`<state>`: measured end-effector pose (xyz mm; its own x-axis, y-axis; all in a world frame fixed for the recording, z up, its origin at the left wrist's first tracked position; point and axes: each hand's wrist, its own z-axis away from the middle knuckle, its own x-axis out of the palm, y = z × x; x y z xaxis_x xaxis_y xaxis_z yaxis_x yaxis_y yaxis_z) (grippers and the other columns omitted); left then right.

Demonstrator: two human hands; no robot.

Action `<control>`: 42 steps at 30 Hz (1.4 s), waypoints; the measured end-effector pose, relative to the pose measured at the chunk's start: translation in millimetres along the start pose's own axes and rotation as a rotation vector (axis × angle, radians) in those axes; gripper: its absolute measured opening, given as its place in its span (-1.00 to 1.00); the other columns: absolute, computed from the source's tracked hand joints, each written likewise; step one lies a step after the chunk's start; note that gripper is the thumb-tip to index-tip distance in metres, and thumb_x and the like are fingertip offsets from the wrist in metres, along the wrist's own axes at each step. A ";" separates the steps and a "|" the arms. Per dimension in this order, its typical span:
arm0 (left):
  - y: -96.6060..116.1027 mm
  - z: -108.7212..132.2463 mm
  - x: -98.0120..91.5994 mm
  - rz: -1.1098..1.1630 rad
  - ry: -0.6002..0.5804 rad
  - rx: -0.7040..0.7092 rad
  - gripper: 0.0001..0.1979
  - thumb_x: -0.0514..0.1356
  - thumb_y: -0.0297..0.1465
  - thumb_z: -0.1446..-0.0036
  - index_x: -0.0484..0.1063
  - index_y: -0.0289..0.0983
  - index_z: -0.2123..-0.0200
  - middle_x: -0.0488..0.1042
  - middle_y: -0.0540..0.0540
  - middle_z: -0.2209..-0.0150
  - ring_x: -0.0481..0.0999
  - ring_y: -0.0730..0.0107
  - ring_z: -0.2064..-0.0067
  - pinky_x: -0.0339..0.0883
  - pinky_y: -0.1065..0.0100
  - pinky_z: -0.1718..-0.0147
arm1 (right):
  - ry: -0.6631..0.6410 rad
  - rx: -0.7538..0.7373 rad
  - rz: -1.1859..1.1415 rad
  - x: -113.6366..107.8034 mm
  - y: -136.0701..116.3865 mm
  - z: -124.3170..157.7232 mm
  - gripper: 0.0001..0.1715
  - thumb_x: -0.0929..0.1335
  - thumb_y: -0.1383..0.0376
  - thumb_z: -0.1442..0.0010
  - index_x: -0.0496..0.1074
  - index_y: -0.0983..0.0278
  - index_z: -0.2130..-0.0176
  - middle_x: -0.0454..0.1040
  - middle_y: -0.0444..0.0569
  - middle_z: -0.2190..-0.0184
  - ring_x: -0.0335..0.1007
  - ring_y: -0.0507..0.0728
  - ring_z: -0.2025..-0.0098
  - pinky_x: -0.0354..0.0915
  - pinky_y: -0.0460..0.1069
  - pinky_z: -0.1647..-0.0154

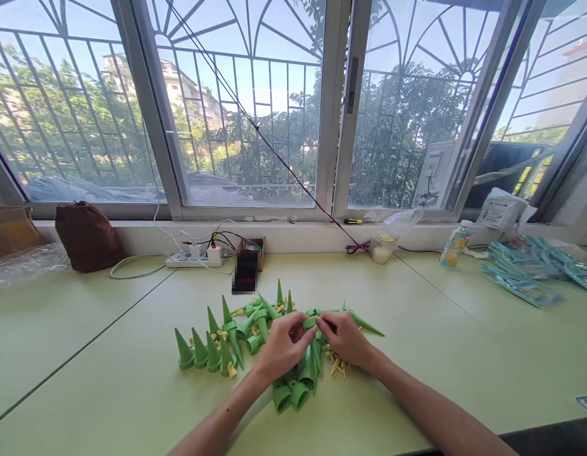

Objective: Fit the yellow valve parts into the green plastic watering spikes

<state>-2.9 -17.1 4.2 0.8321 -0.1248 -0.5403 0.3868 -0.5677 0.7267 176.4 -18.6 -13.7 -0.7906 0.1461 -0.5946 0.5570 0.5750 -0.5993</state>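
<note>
My left hand [286, 345] is closed around a green plastic spike [310, 323], whose ribbed collar shows between the fingers. At the collar's right side my right hand [347, 340] is pinched, its fingertips against or very near it; whether they hold a small part is hidden. Loose green spikes [306, 372] lie in a pile beneath both hands. Small yellow plastic valves [339, 365] are heaped under my right hand. To the left, several green spikes [214, 353] stand point up in rows, with yellow valves [232, 370] at some of them.
Along the back of the pale green table [113, 380] are a brown bag [88, 237], a power strip [191, 258], a small box [254, 250] and a plastic cup [383, 249]. A bottle [456, 245] and blue-green packets [521, 282] lie farther right.
</note>
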 end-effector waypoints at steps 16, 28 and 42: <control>1.1 -0.4 -0.3 0.018 0.018 -0.002 -0.73 0.20 -0.19 -0.14 0.41 -0.31 0.41 0.23 0.06 0.59 0.18 0.50 0.54 0.08 0.46 0.56 | -0.002 0.001 0.005 0.3 0.5 0.6 -0.56 0.20 0.23 -0.34 0.17 0.27 0.56 0.15 -0.21 0.64 -0.04 -0.02 0.56 -0.06 -0.08 0.52; -3.4 0.0 1.5 0.007 0.018 -0.002 -0.74 0.19 -0.21 -0.15 0.40 -0.30 0.40 0.22 0.06 0.58 0.18 0.50 0.53 0.07 0.45 0.55 | 0.001 0.001 0.000 0.3 -0.5 0.7 -0.56 0.19 0.22 -0.34 0.13 0.26 0.56 0.11 -0.22 0.65 -0.05 -0.02 0.56 -0.06 -0.08 0.52; -2.8 -0.5 0.9 -0.003 0.019 0.004 -0.78 0.20 -0.25 -0.15 0.40 -0.30 0.40 0.24 0.05 0.57 0.20 0.49 0.52 0.07 0.46 0.55 | 0.006 0.003 0.000 0.8 -0.3 0.9 -0.57 0.20 0.25 -0.33 0.11 0.26 0.57 0.12 -0.22 0.65 -0.06 -0.02 0.57 -0.08 -0.08 0.52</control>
<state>-3.0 -15.2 1.9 0.8385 -0.1078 -0.5342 0.3874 -0.5714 0.7234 175.9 -19.3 -14.5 -0.7923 0.1506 -0.5912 0.5574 0.5727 -0.6011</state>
